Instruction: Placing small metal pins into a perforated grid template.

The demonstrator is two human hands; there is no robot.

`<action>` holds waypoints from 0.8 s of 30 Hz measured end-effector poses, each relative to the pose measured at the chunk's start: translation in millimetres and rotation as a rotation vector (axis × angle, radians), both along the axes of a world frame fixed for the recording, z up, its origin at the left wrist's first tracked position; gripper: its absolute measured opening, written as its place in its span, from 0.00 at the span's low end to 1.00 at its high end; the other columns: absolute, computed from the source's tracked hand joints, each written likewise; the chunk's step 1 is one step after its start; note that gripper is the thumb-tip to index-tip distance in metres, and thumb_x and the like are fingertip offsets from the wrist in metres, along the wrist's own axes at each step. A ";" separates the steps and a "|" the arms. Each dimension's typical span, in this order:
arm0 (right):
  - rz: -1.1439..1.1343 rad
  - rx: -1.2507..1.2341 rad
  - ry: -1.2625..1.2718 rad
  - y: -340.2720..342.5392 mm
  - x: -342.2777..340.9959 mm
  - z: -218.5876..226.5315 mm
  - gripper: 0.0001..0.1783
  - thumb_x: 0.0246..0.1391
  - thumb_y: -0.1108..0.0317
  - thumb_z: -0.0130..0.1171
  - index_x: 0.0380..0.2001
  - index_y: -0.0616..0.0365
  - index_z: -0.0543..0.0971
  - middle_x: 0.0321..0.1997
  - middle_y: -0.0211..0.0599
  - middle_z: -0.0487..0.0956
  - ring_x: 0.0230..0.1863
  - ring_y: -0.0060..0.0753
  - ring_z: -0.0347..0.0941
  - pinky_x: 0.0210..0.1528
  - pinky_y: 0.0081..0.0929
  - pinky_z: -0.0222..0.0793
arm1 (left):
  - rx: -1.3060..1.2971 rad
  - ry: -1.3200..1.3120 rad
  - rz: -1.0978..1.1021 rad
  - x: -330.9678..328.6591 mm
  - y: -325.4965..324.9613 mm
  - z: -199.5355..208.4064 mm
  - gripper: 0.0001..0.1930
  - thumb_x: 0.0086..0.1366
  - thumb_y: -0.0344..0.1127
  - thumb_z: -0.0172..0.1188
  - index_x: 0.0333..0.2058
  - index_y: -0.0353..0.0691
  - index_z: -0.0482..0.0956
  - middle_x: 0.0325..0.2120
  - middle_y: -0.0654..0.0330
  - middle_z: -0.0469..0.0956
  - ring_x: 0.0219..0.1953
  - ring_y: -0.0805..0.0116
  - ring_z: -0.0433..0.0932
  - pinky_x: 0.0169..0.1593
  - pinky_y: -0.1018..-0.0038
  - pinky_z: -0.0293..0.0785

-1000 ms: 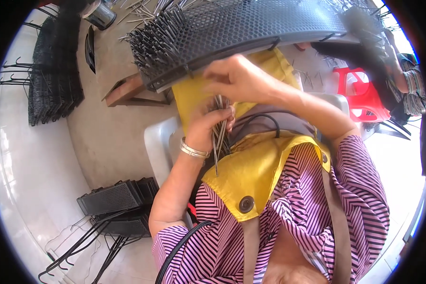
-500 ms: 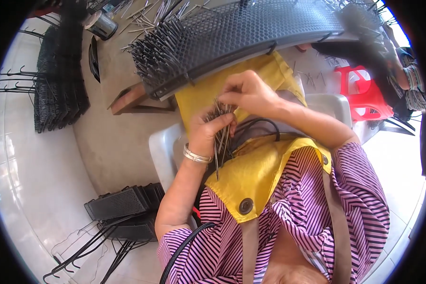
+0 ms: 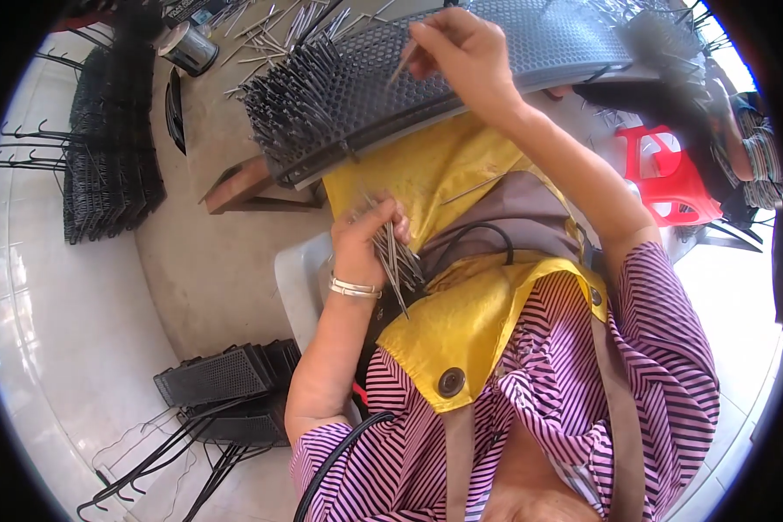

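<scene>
My left hand (image 3: 370, 235) is closed round a bundle of thin metal rods (image 3: 395, 268) above my lap, their ends pointing down toward me. Farther up, my right hand (image 3: 474, 65) pinches one thin rod (image 3: 400, 64), slightly blurred, over a long black perforated rack (image 3: 557, 54). Many dark rods (image 3: 291, 96) stand packed upright in the left end of that rack, while the holes to the right show bare. On the yellow apron (image 3: 448, 339) across my lap, a single rod (image 3: 471, 190) lies near the brown cloth.
Loose rods (image 3: 274, 35) are scattered behind the rack, beside a metal can (image 3: 187, 48). Black perforated racks with hooks (image 3: 109, 165) hang at left; more racks (image 3: 222, 374) sit at lower left. A red plastic stool (image 3: 670, 178) and another person's arm (image 3: 735, 143) are at right.
My right hand has moved up and away from the left hand, carrying a rod over the rack. My left hand has shifted slightly left and down with its bundle.
</scene>
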State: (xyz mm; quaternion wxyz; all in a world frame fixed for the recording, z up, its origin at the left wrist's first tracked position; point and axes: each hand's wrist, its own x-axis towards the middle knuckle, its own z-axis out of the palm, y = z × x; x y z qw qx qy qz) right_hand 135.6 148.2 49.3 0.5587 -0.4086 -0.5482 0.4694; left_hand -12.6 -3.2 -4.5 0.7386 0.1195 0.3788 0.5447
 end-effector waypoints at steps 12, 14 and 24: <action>-0.122 0.347 -0.120 48.1 -42.1 -13.7 0.08 0.49 0.73 0.51 0.20 0.63 0.67 0.15 0.35 0.72 0.15 0.21 0.69 0.17 0.18 0.62 | -0.022 0.031 -0.051 6.9 -3.8 -4.2 0.10 0.50 0.23 0.56 0.33 0.35 0.68 0.22 0.57 0.70 0.21 0.67 0.69 0.25 0.74 0.65; -0.128 0.352 -0.159 48.5 -43.5 -12.3 0.07 0.49 0.73 0.51 0.20 0.63 0.67 0.14 0.36 0.72 0.15 0.22 0.69 0.17 0.19 0.63 | -0.006 0.029 -0.065 7.4 -3.5 -4.4 0.12 0.49 0.22 0.56 0.34 0.34 0.68 0.22 0.57 0.70 0.22 0.67 0.69 0.26 0.74 0.66; -0.128 0.444 -0.160 49.4 -49.6 -13.7 0.08 0.48 0.74 0.52 0.20 0.63 0.66 0.14 0.38 0.71 0.15 0.27 0.70 0.17 0.21 0.62 | -0.050 0.057 -0.057 10.4 -3.2 1.0 0.15 0.47 0.22 0.57 0.35 0.32 0.65 0.22 0.57 0.70 0.21 0.67 0.72 0.25 0.75 0.71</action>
